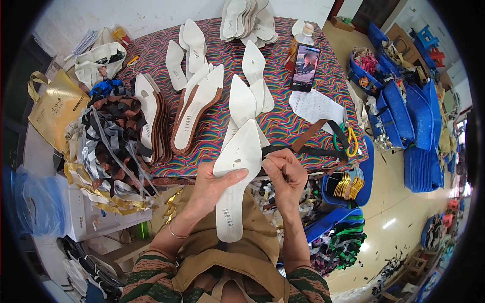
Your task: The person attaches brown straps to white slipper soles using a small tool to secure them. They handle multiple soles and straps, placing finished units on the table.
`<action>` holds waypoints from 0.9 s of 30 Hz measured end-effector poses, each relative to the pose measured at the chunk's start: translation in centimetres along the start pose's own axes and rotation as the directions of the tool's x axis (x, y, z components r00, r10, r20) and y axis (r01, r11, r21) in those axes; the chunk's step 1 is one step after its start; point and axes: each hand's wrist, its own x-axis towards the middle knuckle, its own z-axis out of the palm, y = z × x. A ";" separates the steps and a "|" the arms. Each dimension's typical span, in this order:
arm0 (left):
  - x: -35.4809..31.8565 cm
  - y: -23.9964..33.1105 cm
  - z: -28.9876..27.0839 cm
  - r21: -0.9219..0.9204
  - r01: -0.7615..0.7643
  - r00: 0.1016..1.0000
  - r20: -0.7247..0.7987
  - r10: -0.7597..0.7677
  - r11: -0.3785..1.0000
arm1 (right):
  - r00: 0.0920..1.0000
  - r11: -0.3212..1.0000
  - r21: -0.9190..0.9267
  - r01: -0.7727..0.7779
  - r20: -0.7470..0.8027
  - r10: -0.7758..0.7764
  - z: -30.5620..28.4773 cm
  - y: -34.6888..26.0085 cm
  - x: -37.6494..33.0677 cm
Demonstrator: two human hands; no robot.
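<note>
A white pointed shoe insole [230, 202] lies in my left hand [212, 187], my thumb pressed across its middle and the fingers beneath it. At the insole's right edge my right hand [285, 174] pinches a dark strip [270, 150]. That strip trails off across the cloth to a brown and black length of strip [308, 135]. Just beyond my hands, more white insoles [243, 96] overlap on the table. To their left rest insoles with brown-trimmed edges [198, 111], and a stack of brown-edged insoles [147, 116] stands further left.
A tangle of strips [118, 141] hangs over the table's left side. Yellow-handled scissors [352, 141], a paper sheet [318, 108] and a phone [305, 68] propped on a bottle [304, 35] are on the right. Blue bins [391, 113] line the floor.
</note>
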 end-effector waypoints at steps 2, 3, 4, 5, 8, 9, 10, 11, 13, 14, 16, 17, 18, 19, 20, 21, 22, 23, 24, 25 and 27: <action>0.0 0.0 -0.1 0.005 -0.001 1.000 0.001 0.001 1.000 | 0.999 0.983 -0.177 0.043 -0.018 -0.047 0.2 -0.9 0.0; -0.1 0.0 -0.1 0.006 -0.009 1.000 0.002 0.009 1.000 | 0.997 0.962 -0.265 0.062 -0.025 -0.072 0.3 -1.3 -0.1; -0.1 0.0 -0.2 0.007 -0.016 1.000 0.002 0.016 1.000 | 0.998 0.961 -0.270 0.054 -0.029 -0.064 0.4 -1.3 -0.2; -0.1 -0.1 -0.2 0.007 -0.017 1.000 0.002 0.017 1.000 | 0.998 0.960 -0.275 0.045 -0.033 -0.056 0.4 -1.3 -0.2; 0.0 0.0 -0.1 0.009 -0.013 1.000 0.011 0.013 1.000 | 0.999 0.971 -0.234 0.052 0.002 -0.053 0.1 -0.7 -0.2; 0.0 0.0 -0.2 0.007 -0.007 1.000 0.018 0.007 1.000 | 0.998 0.976 -0.211 0.059 0.023 -0.056 -0.1 -0.4 -0.2; 0.1 0.0 -0.3 0.005 0.000 1.000 0.026 0.000 1.000 | 0.998 0.975 -0.212 0.059 0.040 -0.052 -0.3 -0.4 -0.1; 0.1 0.0 -0.3 0.007 0.002 1.000 0.025 -0.002 1.000 | 0.997 0.975 -0.213 0.059 0.057 -0.047 -0.5 -0.4 -0.1; 0.3 -0.1 -0.3 0.011 0.006 1.000 0.024 -0.006 1.000 | 0.995 0.971 -0.227 0.071 0.079 -0.055 -0.6 -0.3 -0.2; 0.3 -0.1 -0.3 0.009 0.013 0.999 0.031 -0.014 1.000 | 0.994 0.967 -0.239 0.084 0.085 -0.066 -0.6 -0.3 -0.3; 0.4 0.0 -0.4 0.005 0.029 0.999 0.042 -0.029 1.000 | 0.995 0.960 -0.266 0.086 0.071 -0.070 -0.4 -0.4 -0.3; 0.5 -0.1 -0.4 0.004 0.024 0.999 0.040 -0.024 1.000 | 0.997 0.956 -0.282 0.075 0.053 -0.063 0.0 -0.9 -0.2; 0.6 -0.3 -0.4 0.003 0.017 0.999 0.038 -0.017 1.000 | 0.998 0.953 -0.297 0.065 0.034 -0.058 0.2 -1.2 -0.2; 0.7 -0.4 -0.4 0.002 0.011 0.999 0.035 -0.011 1.000 | 0.997 0.955 -0.285 0.078 0.037 -0.071 0.3 -1.0 -0.2; 0.7 -0.5 -0.5 0.006 0.015 0.999 0.035 -0.015 1.000 | 0.996 0.958 -0.272 0.091 0.040 -0.084 0.3 -0.8 -0.2; 0.8 -0.6 -0.7 0.008 0.018 0.999 0.035 -0.019 1.000 | 0.994 0.960 -0.261 0.105 0.043 -0.097 0.3 -0.6 -0.2; 0.9 -0.6 -0.8 0.011 0.022 0.999 0.035 -0.022 1.000 | 0.998 0.992 -0.129 0.007 0.067 0.001 0.1 -0.7 -0.1; 0.9 -0.5 -0.9 0.013 0.026 0.999 0.042 -0.026 1.000 | 0.990 0.995 0.001 -0.097 0.104 0.096 -0.4 -1.0 0.2; 0.8 -0.3 -0.9 0.015 0.032 0.998 0.050 -0.032 0.999 | 0.971 0.971 0.125 -0.205 0.151 0.185 -0.8 -1.5 0.5; 0.8 -0.2 -0.9 0.016 0.038 0.998 0.058 -0.038 0.999 | 0.922 0.896 0.236 -0.375 0.191 0.336 -1.2 -2.3 0.9; 0.7 -0.3 -0.8 0.010 0.014 0.995 0.095 -0.015 1.000 | 0.898 0.864 0.257 -0.433 0.210 0.387 -1.3 -1.7 1.1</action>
